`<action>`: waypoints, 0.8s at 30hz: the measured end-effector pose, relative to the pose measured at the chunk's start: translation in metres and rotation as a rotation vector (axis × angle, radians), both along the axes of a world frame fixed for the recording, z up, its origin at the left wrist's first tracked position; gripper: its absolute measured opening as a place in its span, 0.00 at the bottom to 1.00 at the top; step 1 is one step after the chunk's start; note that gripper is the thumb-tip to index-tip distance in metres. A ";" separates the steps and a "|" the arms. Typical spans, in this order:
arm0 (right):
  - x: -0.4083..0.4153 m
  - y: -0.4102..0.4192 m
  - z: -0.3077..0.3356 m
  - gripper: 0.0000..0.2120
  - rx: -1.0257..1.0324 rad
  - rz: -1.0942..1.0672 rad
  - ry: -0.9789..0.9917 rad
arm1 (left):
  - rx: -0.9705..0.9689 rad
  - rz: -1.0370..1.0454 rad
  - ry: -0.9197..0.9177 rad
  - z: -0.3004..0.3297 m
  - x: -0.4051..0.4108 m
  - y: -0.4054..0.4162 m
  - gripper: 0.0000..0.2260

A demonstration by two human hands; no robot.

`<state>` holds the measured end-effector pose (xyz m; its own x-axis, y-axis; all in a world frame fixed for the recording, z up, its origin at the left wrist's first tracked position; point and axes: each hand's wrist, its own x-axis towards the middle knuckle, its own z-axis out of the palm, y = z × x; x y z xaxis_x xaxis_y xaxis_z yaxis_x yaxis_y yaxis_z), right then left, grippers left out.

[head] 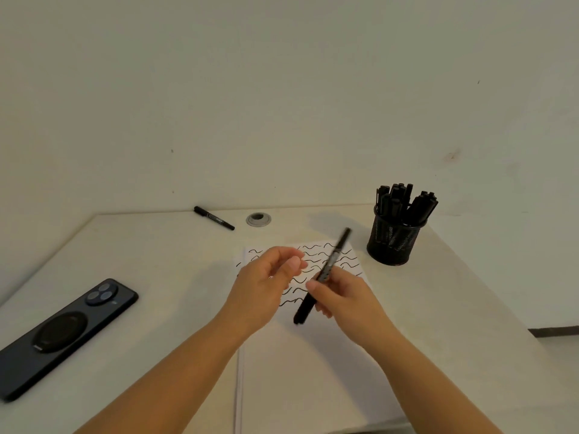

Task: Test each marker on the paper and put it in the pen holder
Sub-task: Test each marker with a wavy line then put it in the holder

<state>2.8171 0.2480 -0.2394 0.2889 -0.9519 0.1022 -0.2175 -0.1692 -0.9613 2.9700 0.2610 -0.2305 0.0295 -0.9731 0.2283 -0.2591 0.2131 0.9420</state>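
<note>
head view, over the white desk point(156, 261); the right hand point(341, 296) pinched a slim black marker point(322, 274) at mid-barrel between thumb and curled fingers, the marker tilted above the white sheet of paper point(307, 371), its upper end blurred and pointing toward the black mesh pen holder point(394, 242); whether the cap was on could not be told; the left hand point(266, 283) hovered just beside it, fingers loosely curled and holding nothing, apart from the marker; the paper carried rows of black wavy test strokes point(313, 261) across its far part, the near part bare; the pen holder stood near the paper's far right corner, packed with upright black markers point(404, 198); a second black marker point(214, 218) lay well apart at the desk's far edge, beside a grey round cable grommet point(258, 219); a dark smartphone point(62, 333) lay face down at the left; judged step: the held marker was between testing and stowing; the next move likely called for carrying it to the holder and threading it tip-down among the crowded markers; one marker seemingly remained untested.
</note>
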 end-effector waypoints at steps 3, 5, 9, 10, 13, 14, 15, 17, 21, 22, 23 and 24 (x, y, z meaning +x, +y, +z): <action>-0.002 0.001 -0.001 0.06 0.048 -0.095 -0.149 | -0.008 -0.030 -0.313 -0.008 0.001 0.009 0.06; -0.002 0.003 -0.002 0.08 0.068 -0.084 -0.189 | 0.022 -0.078 -0.389 -0.009 -0.003 0.012 0.08; -0.002 0.007 -0.003 0.10 0.067 -0.076 -0.207 | 0.047 -0.075 -0.423 -0.009 -0.007 0.014 0.10; -0.001 0.007 -0.005 0.11 0.065 -0.098 -0.197 | 0.040 -0.064 -0.419 -0.008 -0.008 0.014 0.10; 0.002 0.001 -0.007 0.12 0.122 -0.246 -0.265 | -0.046 0.032 -0.531 -0.007 -0.010 0.014 0.06; -0.003 -0.006 -0.007 0.12 0.162 -0.351 -0.344 | -0.099 0.096 -0.644 -0.008 -0.009 0.014 0.06; -0.012 -0.013 -0.004 0.13 0.190 -0.461 -0.432 | -0.141 0.155 -0.742 -0.010 -0.004 0.015 0.08; -0.041 -0.025 0.002 0.13 0.160 -0.627 -0.483 | -0.124 0.197 -0.782 -0.016 0.010 0.016 0.10; -0.074 -0.033 -0.005 0.10 0.041 -0.612 -0.195 | -0.006 0.137 -0.721 -0.027 0.034 0.012 0.07; -0.073 -0.035 -0.010 0.10 0.042 -0.589 -0.159 | -0.013 0.134 -0.707 -0.029 0.035 0.009 0.06; -0.071 -0.036 -0.012 0.08 0.047 -0.565 -0.132 | -0.020 0.134 -0.693 -0.030 0.033 0.005 0.06; -0.067 -0.037 -0.015 0.06 0.049 -0.531 -0.117 | -0.026 0.125 -0.682 -0.032 0.031 0.002 0.06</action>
